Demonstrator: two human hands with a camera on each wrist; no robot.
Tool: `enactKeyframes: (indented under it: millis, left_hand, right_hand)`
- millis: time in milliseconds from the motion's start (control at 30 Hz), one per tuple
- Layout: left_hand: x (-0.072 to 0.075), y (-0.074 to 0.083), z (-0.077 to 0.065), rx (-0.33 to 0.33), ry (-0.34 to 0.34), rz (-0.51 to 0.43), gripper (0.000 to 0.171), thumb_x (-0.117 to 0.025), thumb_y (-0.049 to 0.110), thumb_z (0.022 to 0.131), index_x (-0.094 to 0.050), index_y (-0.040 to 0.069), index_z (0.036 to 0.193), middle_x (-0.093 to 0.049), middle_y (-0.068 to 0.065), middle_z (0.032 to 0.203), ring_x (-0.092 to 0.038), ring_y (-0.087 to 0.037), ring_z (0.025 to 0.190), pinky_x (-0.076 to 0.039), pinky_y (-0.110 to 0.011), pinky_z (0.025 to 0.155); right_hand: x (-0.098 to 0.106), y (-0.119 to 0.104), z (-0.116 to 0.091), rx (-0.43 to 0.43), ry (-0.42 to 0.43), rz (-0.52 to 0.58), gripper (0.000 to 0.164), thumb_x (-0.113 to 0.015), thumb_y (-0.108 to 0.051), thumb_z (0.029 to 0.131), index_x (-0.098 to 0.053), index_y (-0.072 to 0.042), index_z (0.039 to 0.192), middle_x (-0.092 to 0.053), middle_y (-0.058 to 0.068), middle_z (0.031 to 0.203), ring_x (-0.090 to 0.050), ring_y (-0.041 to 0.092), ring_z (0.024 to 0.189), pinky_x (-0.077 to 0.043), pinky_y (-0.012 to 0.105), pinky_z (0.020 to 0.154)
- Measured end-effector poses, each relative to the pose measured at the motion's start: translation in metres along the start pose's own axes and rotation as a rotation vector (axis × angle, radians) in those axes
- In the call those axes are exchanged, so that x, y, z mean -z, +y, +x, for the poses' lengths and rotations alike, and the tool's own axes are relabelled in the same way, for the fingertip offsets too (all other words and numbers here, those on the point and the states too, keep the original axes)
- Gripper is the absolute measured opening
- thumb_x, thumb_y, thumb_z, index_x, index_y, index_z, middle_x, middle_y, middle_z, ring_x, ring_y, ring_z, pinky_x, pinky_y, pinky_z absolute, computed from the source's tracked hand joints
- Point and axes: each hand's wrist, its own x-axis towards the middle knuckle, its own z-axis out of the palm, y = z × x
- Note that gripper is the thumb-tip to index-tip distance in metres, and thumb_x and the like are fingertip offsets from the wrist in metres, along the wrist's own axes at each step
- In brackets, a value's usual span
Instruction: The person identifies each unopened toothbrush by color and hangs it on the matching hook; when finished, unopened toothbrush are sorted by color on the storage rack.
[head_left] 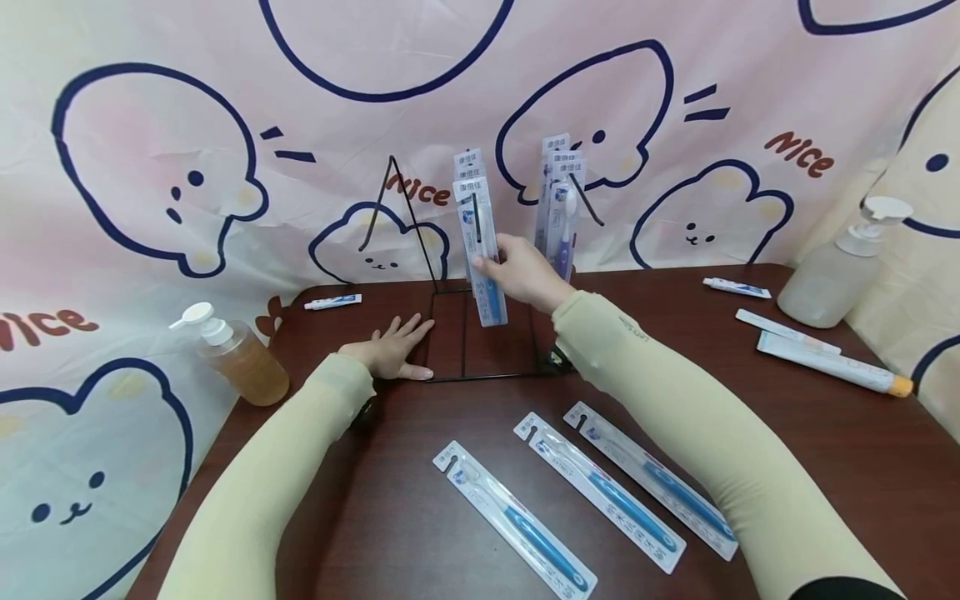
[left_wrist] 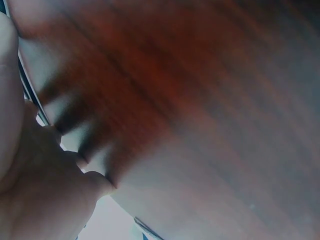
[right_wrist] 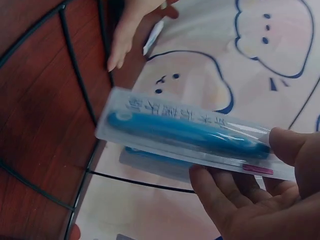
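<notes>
Where the worktop [head_left: 390,500] begins on the left, an amber pump bottle [head_left: 243,362] stands near its edge, with a small blue-and-white toothpaste tube [head_left: 333,302] lying farther back. My left grip [head_left: 386,348] is open, its fingers spread on the worktop and reaching the left side of a black wire rack [head_left: 487,377].

At the middle of the rack hangs a blue-handled toothbrush pack [head_left: 491,296], upright but slightly tilted, a black prong showing in front of its upper part. I pinch this pack low down in my right grip [head_left: 528,271], thumb on one face and fingers on the other; more packs hang close behind it. Just right of my hand, a purple-handled toothbrush pack [head_left: 564,221] hangs in front of others at the next prong.

Nearer me on the worktop, three blue-handled toothbrush packs [head_left: 514,521] lie side by side, slanting, apart from one another; my right sleeve partly covers the last. Over at the far right lie another small toothpaste tube [head_left: 737,288], a slim white pack [head_left: 787,332] and a white tube with an orange cap [head_left: 832,364], and behind them stands a pale pump bottle [head_left: 828,279].
</notes>
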Motion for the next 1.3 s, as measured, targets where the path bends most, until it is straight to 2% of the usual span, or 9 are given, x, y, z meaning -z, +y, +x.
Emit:
enactKeyframes:
  millis: [133, 267, 367, 467, 633, 767, 867, 1100, 1300]
  left_hand:
    - [0.0, 0.0, 0.002, -0.004, -0.001, 0.007, 0.098, -0.05, 0.065, 0.08, 0.001, 0.018, 0.149, 0.007, -0.013, 0.152, 0.005, -0.042, 0.135, -0.009, -0.066, 0.098]
    - [-0.001, -0.001, 0.002, 0.001, 0.003, 0.009, 0.098, -0.05, 0.066, 0.08, 0.001, 0.018, 0.149, 0.007, -0.013, 0.153, 0.005, -0.042, 0.135, -0.009, -0.067, 0.098]
    - [-0.001, -0.002, 0.002, 0.003, 0.004, 0.002, 0.098, -0.051, 0.065, 0.08, 0.001, 0.019, 0.149, 0.007, -0.013, 0.153, 0.005, -0.042, 0.135, -0.008, -0.067, 0.098]
    - [-0.002, -0.002, 0.003, 0.0, -0.001, -0.002, 0.098, -0.051, 0.065, 0.08, 0.001, 0.019, 0.149, 0.007, -0.013, 0.152, 0.006, -0.042, 0.135, -0.008, -0.067, 0.098]
    - [-0.002, -0.003, 0.004, 0.0, -0.008, -0.002, 0.098, -0.05, 0.066, 0.08, 0.002, 0.02, 0.149, 0.008, -0.013, 0.153, 0.006, -0.042, 0.135, -0.008, -0.066, 0.099]
    - [-0.001, -0.003, 0.004, 0.007, -0.007, 0.001, 0.098, -0.05, 0.066, 0.08, 0.002, 0.02, 0.149, 0.008, -0.012, 0.153, 0.005, -0.041, 0.135, -0.008, -0.066, 0.099]
    - [0.001, -0.002, 0.004, 0.012, -0.011, -0.002, 0.098, -0.051, 0.066, 0.08, 0.002, 0.02, 0.149, 0.008, -0.012, 0.153, 0.006, -0.041, 0.135, -0.008, -0.066, 0.099]
    - [0.002, 0.0, 0.003, 0.004, -0.015, -0.011, 0.098, -0.051, 0.064, 0.08, 0.002, 0.019, 0.149, 0.008, -0.013, 0.152, 0.006, -0.042, 0.135, -0.007, -0.067, 0.098]
    - [0.001, -0.002, 0.005, 0.01, -0.013, -0.011, 0.097, -0.051, 0.064, 0.081, 0.003, 0.02, 0.149, 0.009, -0.012, 0.153, 0.007, -0.041, 0.135, -0.007, -0.066, 0.099]
  right_hand:
    - [0.0, 0.002, 0.009, -0.023, -0.009, -0.003, 0.044, -0.054, -0.032, 0.093, -0.048, -0.014, 0.132, -0.057, 0.004, 0.122, -0.056, 0.017, 0.106, -0.045, 0.037, 0.086]
    - [0.001, 0.007, 0.009, -0.055, -0.004, -0.02, 0.04, -0.058, -0.035, 0.09, -0.051, -0.012, 0.122, -0.059, 0.006, 0.112, -0.057, 0.018, 0.098, -0.047, 0.037, 0.081]
    - [0.003, 0.014, 0.004, -0.1, -0.007, -0.043, 0.04, -0.061, -0.037, 0.087, -0.05, -0.013, 0.116, -0.057, 0.005, 0.105, -0.055, 0.018, 0.093, -0.046, 0.037, 0.078]
    - [0.006, 0.023, -0.009, -0.12, -0.035, -0.07, 0.043, -0.062, -0.037, 0.087, -0.048, -0.014, 0.119, -0.056, 0.005, 0.105, -0.054, 0.02, 0.093, -0.046, 0.037, 0.078]
    - [0.014, 0.036, -0.05, -0.109, -0.16, -0.276, 0.04, -0.062, -0.036, 0.087, -0.05, -0.015, 0.12, -0.056, 0.005, 0.104, -0.055, 0.021, 0.089, -0.046, 0.037, 0.076]
    - [0.022, 0.053, -0.096, -0.087, -0.288, -0.506, 0.039, -0.062, -0.036, 0.087, -0.054, -0.013, 0.118, -0.059, 0.004, 0.103, -0.056, 0.02, 0.086, -0.047, 0.038, 0.076]
    - [0.027, 0.071, -0.132, -0.085, -0.327, -0.611, 0.041, -0.064, -0.036, 0.085, -0.057, -0.01, 0.116, -0.06, 0.005, 0.101, -0.057, 0.019, 0.086, -0.047, 0.039, 0.075]
    - [0.032, 0.106, -0.202, -0.177, -0.272, -0.649, 0.06, -0.075, -0.043, 0.072, -0.055, -0.008, 0.116, -0.058, 0.006, 0.099, -0.055, 0.017, 0.081, -0.047, 0.04, 0.068]
    - [0.039, 0.119, -0.229, -0.19, -0.264, -0.625, 0.056, -0.082, -0.034, 0.066, -0.056, -0.01, 0.11, -0.052, 0.002, 0.091, -0.049, 0.015, 0.074, -0.044, 0.035, 0.063]
